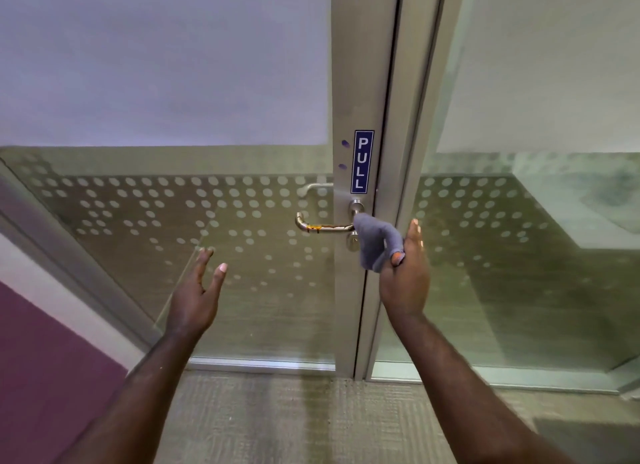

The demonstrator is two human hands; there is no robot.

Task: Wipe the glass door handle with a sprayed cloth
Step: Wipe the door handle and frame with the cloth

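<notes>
A steel lever handle (322, 225) juts left from the metal stile of the glass door (242, 221), with brownish-orange smears along its bar. My right hand (405, 273) holds a grey cloth (375, 242), and the cloth's upper end touches the handle's right end near the round rose. My left hand (199, 292) hovers below and left of the handle with fingers spread and nothing in it, apart from the glass.
A blue PULL sign (363, 161) sits on the stile above the handle, with a keyhole cylinder (353, 240) below it. A fixed glass panel (519, 238) stands to the right. A purple and white wall (41, 342) runs along the left. Carpet (311, 422) lies underfoot.
</notes>
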